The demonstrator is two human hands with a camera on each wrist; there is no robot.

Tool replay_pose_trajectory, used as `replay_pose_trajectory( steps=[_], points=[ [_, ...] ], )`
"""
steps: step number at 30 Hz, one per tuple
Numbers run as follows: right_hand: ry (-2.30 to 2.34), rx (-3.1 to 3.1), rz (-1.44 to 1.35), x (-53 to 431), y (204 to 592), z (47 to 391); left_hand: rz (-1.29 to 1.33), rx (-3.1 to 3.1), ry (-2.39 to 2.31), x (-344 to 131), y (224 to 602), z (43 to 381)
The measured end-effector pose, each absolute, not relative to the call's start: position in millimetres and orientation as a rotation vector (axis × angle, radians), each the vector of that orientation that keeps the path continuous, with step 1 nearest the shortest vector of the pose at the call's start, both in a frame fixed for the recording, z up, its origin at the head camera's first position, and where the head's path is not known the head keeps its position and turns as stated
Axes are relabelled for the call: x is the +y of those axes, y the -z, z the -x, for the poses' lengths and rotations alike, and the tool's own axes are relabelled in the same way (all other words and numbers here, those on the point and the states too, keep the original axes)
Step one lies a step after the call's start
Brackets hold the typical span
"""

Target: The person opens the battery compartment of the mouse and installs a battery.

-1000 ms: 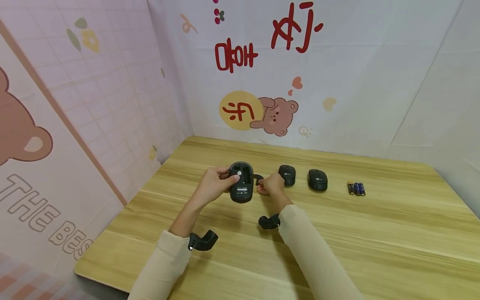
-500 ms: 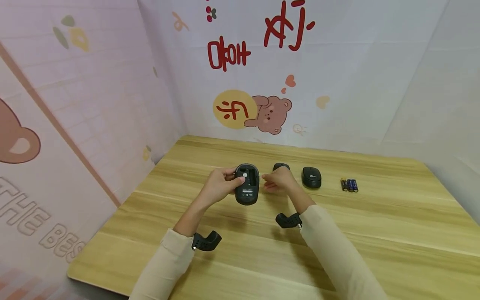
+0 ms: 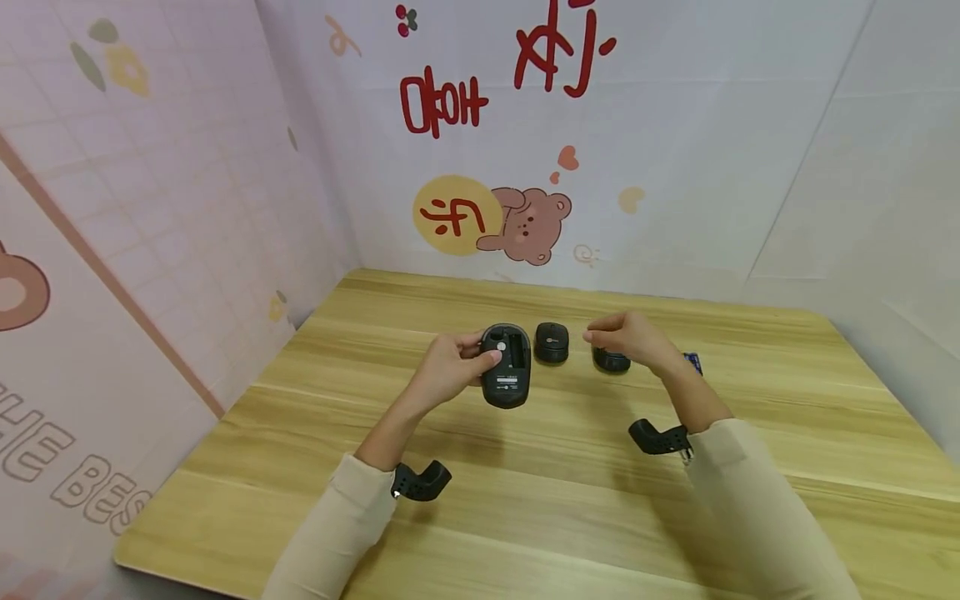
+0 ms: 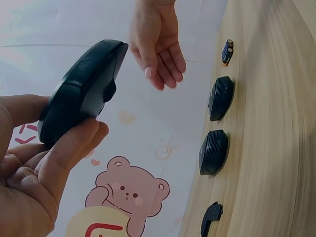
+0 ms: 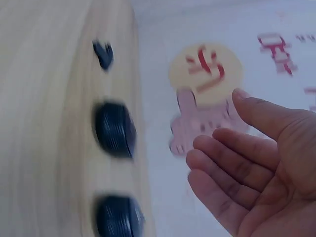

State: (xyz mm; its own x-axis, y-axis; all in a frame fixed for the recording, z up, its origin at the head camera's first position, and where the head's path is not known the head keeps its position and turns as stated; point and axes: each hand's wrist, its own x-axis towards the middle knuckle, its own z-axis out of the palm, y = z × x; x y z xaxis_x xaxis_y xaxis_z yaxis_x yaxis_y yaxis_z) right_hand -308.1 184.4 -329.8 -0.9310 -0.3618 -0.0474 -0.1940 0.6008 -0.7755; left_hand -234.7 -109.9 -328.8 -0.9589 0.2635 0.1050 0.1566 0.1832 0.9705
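Note:
My left hand (image 3: 448, 371) grips a black computer mouse (image 3: 506, 375) above the table, its underside facing me. The battery compartment (image 3: 516, 352) in that underside is uncovered, and no battery shows in it. My right hand (image 3: 633, 337) is held in the air with nothing in it, in front of another black mouse (image 3: 611, 361) that it partly covers; its palm and relaxed fingers show in the right wrist view. Blue batteries (image 3: 693, 362) peek out behind the right wrist. A small black battery cover (image 4: 211, 217) lies on the table in the left wrist view; the head view hides it.
One more black mouse (image 3: 552, 342) stands upright between the held mouse and the right hand. Both hands are above a wood-grain table (image 3: 525, 517), with a printed cloth wall (image 3: 675, 150) behind it. Each wrist wears a black camera mount (image 3: 422, 482).
My right hand has left the battery cover on the table and swung right, past the middle mouse. The left hand keeps hold of its mouse. The head view has turned slightly right.

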Motion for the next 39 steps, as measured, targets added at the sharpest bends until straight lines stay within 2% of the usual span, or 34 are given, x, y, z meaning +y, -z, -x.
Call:
replay_pose_trajectory(
  steps=[7, 17, 24, 39],
  points=[
    [1.047, 2.835, 0.372, 244, 329, 315, -0.461, 2.279, -1.93, -105, 327, 232],
    [0.471, 2.98, 0.392, 301, 361, 330, -0.456, 2.293, -1.864, -101, 319, 229],
    [0.291, 2.978, 0.383, 318, 384, 332, -0.532, 2.302, -1.851, -98, 300, 209],
    [0.359, 2.931, 0.336, 319, 395, 340, -0.519, 2.3, -1.853, -98, 301, 209]
  ],
)
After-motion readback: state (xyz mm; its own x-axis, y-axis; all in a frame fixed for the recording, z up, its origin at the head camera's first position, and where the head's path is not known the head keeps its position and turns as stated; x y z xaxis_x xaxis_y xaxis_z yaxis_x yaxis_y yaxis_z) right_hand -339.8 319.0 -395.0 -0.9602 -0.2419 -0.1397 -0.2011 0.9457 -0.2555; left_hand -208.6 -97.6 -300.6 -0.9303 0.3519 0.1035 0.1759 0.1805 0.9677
